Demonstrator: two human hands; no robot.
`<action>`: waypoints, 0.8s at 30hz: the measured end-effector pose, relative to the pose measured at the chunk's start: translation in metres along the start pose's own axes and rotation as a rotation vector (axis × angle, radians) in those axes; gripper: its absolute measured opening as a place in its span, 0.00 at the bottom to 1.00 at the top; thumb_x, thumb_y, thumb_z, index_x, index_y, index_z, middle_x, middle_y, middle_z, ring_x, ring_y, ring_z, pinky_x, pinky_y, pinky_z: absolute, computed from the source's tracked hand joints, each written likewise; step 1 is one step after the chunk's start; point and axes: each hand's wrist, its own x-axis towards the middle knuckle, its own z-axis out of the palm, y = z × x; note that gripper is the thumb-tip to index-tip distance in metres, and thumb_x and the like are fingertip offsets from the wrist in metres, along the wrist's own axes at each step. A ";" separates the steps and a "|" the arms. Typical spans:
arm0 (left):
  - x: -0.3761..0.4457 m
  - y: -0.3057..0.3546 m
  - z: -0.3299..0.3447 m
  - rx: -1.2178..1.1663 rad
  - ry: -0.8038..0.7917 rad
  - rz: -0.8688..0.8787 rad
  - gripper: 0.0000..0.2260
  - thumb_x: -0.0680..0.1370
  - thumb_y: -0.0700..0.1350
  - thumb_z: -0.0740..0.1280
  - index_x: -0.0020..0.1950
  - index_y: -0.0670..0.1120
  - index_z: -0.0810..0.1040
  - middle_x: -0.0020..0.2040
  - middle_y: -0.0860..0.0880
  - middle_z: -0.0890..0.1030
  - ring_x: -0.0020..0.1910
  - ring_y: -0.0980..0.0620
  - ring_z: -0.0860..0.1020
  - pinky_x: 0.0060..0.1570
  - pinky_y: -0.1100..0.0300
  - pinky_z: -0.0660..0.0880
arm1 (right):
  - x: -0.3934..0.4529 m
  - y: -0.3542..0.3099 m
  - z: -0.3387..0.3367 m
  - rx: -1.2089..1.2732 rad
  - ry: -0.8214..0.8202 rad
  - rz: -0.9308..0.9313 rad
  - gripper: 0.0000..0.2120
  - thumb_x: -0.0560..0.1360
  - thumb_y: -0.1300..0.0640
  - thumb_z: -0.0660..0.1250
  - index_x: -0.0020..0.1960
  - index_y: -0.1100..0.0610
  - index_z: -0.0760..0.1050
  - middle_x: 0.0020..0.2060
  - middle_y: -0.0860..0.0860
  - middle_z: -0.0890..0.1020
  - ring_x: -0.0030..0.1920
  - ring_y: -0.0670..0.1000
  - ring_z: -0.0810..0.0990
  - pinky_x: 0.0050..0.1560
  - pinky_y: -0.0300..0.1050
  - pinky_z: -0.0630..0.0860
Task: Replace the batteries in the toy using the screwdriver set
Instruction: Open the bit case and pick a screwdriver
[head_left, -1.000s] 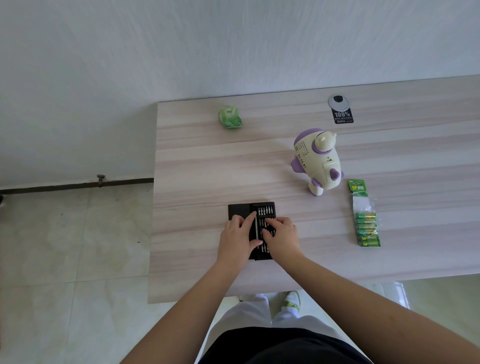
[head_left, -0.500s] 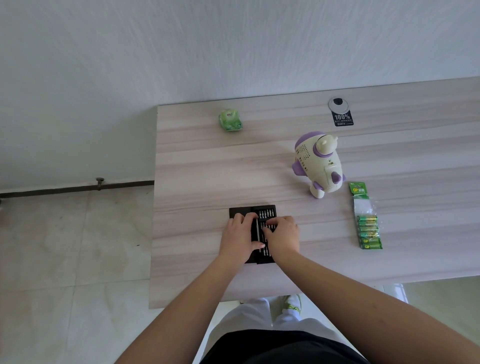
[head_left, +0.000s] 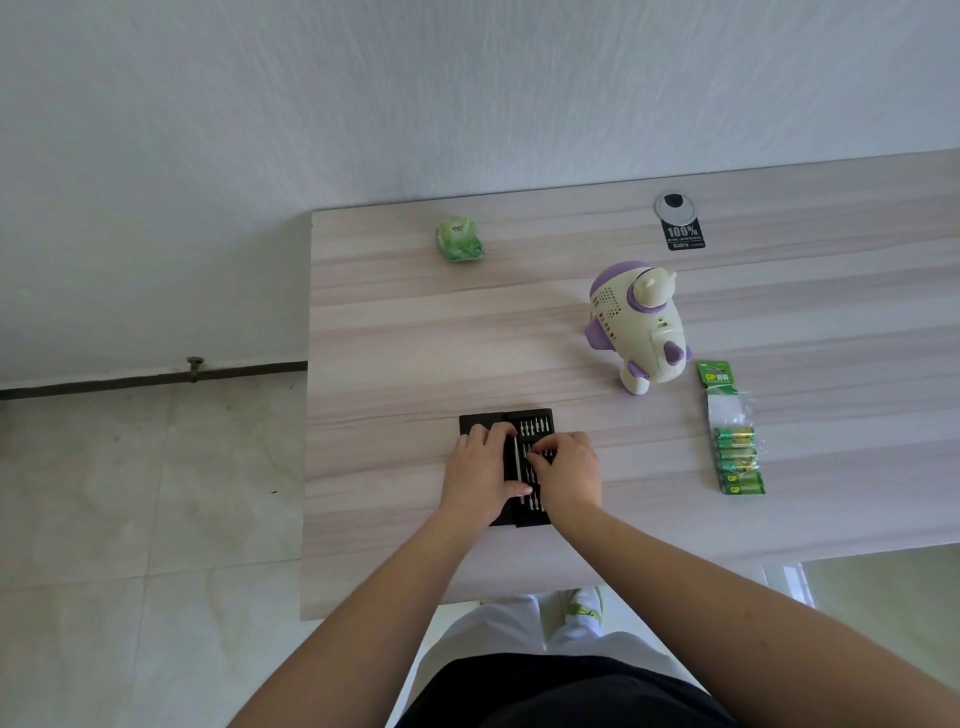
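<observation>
— Where's the screwdriver set (head_left: 530, 423)?

— Open flat on the table (head_left: 395, 322), near edge, right in front of them. The left hand (head_left: 480, 470) lies on the left half, thumb touching the slim metal driver handle (head_left: 517, 467). The right hand (head_left: 569, 473) curls its fingertips into the bit rows; whether its grip has pinched a bit, I can't tell.

— Fiddly?

— I'd think so: tiny, smooth steel bits, best pinched by the shank while the light case is pressed down.

— And the toy (head_left: 636, 325)?

— Farther back on the right, untouched. Hard plastic, probably light; hold its body. The battery pack (head_left: 735, 452) is just beside it.
</observation>
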 end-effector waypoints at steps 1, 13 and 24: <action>0.000 0.000 0.000 -0.006 0.000 0.002 0.32 0.67 0.54 0.77 0.67 0.52 0.67 0.59 0.49 0.71 0.58 0.47 0.70 0.56 0.55 0.70 | 0.000 0.001 0.000 0.000 -0.002 -0.005 0.03 0.76 0.56 0.68 0.48 0.54 0.79 0.50 0.48 0.72 0.54 0.53 0.74 0.55 0.47 0.73; -0.002 0.002 0.002 -0.026 0.014 0.034 0.29 0.68 0.52 0.77 0.64 0.50 0.70 0.59 0.51 0.72 0.58 0.49 0.70 0.56 0.55 0.69 | -0.002 0.006 -0.002 0.062 -0.014 -0.064 0.01 0.76 0.58 0.68 0.45 0.55 0.78 0.47 0.47 0.71 0.47 0.51 0.76 0.48 0.43 0.73; -0.005 0.003 0.004 -0.176 0.047 0.052 0.27 0.67 0.46 0.78 0.62 0.45 0.72 0.57 0.49 0.73 0.57 0.50 0.71 0.58 0.59 0.68 | -0.002 0.009 -0.009 0.202 -0.042 -0.034 0.01 0.75 0.57 0.69 0.45 0.54 0.77 0.48 0.48 0.74 0.42 0.45 0.75 0.40 0.33 0.68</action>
